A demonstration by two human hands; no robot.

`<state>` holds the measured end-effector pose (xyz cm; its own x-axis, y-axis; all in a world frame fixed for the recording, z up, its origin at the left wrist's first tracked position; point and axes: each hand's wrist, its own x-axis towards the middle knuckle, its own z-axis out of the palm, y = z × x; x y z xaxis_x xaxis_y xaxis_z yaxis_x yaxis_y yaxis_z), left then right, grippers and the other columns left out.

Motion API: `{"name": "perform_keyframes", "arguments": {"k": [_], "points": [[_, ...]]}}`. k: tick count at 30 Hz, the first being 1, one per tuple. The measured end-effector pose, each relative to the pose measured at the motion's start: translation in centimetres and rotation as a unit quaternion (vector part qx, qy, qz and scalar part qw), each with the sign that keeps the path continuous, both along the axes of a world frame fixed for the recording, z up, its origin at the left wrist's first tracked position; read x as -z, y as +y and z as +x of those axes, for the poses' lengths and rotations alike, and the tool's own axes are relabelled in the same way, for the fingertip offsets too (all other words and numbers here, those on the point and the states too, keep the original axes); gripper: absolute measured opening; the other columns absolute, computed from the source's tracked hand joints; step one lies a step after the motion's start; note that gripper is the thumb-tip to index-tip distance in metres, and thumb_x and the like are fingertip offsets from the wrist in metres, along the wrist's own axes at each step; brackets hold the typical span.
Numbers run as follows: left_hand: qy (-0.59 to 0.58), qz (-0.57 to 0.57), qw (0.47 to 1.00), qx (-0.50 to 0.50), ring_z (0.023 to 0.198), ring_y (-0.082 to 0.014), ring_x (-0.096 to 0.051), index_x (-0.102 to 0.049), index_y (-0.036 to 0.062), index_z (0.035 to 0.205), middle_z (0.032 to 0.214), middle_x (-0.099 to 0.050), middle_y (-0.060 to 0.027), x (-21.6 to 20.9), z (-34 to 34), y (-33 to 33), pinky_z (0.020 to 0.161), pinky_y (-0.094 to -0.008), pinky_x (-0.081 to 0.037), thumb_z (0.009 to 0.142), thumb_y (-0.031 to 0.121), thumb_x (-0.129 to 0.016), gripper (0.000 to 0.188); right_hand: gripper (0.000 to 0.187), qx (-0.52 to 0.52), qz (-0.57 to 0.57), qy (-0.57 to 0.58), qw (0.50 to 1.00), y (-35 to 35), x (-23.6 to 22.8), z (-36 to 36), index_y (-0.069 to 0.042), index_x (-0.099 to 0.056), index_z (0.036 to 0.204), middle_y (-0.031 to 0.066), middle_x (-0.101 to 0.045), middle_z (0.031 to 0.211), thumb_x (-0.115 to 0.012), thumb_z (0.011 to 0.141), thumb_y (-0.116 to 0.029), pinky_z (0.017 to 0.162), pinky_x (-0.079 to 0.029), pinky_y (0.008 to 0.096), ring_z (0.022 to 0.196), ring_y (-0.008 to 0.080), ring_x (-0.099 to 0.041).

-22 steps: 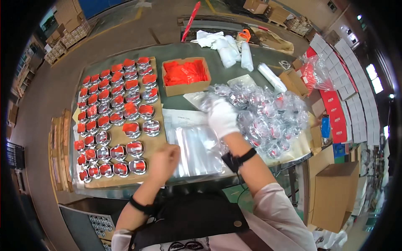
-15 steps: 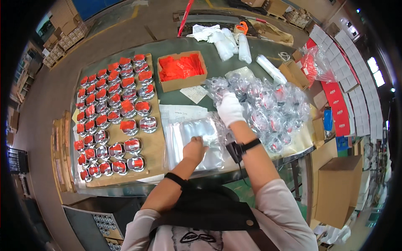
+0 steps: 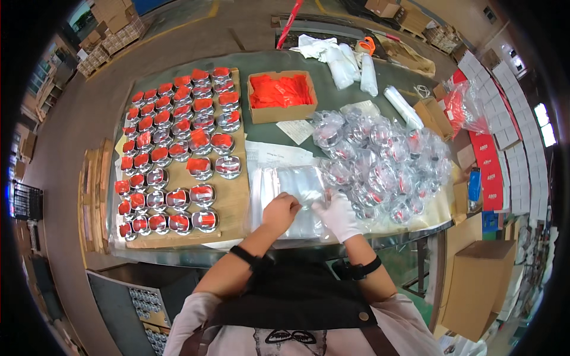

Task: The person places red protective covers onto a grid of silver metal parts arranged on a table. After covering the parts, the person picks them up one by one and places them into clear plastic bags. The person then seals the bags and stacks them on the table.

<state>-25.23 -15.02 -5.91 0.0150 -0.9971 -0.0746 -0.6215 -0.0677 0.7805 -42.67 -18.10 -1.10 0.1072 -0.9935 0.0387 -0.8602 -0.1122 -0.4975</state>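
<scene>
A dark green tabletop (image 3: 332,77) stands on a concrete floor (image 3: 77,124) in a workshop, with stacked cardboard cartons (image 3: 113,24) far off to the left and a big brown box (image 3: 481,285) on the floor at the right. Red and white small boxes (image 3: 499,142) line the right edge.

On the left part of the tabletop lies a flat cardboard sheet (image 3: 234,199) carrying rows of shiny round metal parts (image 3: 178,142), most with a red slip on top. Behind them an open cardboard box (image 3: 281,98) holds loose red slips. To the right a heap of bagged metal parts (image 3: 386,163) in clear plastic spreads over a yellowish sheet. At the far edge lie white cloths (image 3: 323,50) and rolled clear bags (image 3: 369,74); a small open carton (image 3: 432,115) sits near the right rim.

A stack of clear plastic bags (image 3: 279,184) lies flat at the near edge, between the cardboard sheet and the heap, glossy and see-through. The bare left hand (image 3: 280,210) and the white-gloved right hand (image 3: 338,215) meet over the top bag, each pinching its near end with curled fingers, the two hands just beside one another. Both wrists wear dark bands.
</scene>
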Motion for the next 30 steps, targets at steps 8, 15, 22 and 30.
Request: {"name": "perform_keyframes", "arguments": {"k": [8, 15, 22, 30], "points": [[0.327, -0.029, 0.943, -0.055, 0.067, -0.0091, -0.054, -0.064, 0.0036, 0.106, 0.087, -0.060, -0.0018, -8.6, 4.7, 4.4, 0.060, -0.0251, -0.047, 0.080, 0.018, -0.079, 0.033, 0.018, -0.055, 0.330, -0.381, 0.862, 0.2, -4.1, 7.0, 0.002, -0.069, 0.080, 0.0022, -0.065, 0.070, -0.073, 0.083, -0.016, 0.057, -0.046, 0.0255, 0.064, 0.0050, -0.053], [0.451, -0.102, 0.763, -0.452, 0.067, -0.0044, -0.053, -0.064, 0.0087, 0.103, 0.084, -0.061, 0.0034, -11.4, 19.0, 16.3, 0.056, -0.0207, -0.043, 0.094, 0.015, -0.061, 0.011, 0.041, -0.221, 0.455, -0.486, 0.713, 3.0, -6.8, 18.0, -0.001, -0.066, 0.079, 0.0030, -0.058, 0.063, -0.064, 0.091, -0.040, 0.056, -0.044, 0.0262, 0.059, 0.0090, -0.054], [-0.186, -0.173, 0.844, -0.472, 0.076, -0.0247, -0.062, -0.060, 0.0015, 0.097, 0.084, -0.063, -0.0114, -17.2, 23.0, 21.4, 0.070, -0.0336, -0.049, 0.091, 0.010, -0.055, 0.011, 0.022, -0.486, 0.116, 0.145, 0.854, 6.5, 0.4, 27.4, -0.002, -0.067, 0.088, 0.0188, -0.068, 0.083, -0.056, 0.085, -0.021, 0.064, -0.055, 0.0474, 0.076, 0.0346, -0.069], [-0.005, 0.051, 0.974, -0.221, 0.074, -0.0374, -0.065, -0.060, 0.0041, 0.088, 0.077, -0.065, -0.0192, 0.5, 12.8, 10.8, 0.066, -0.0475, -0.051, 0.086, 0.024, -0.057, 0.020, 0.038, -0.280, 0.408, -0.263, 0.828, -0.5, -6.1, 15.9, 0.000, -0.057, 0.125, 0.0055, -0.065, 0.085, -0.054, 0.092, -0.020, 0.042, -0.039, 0.0215, 0.050, 0.0076, -0.051]]}}
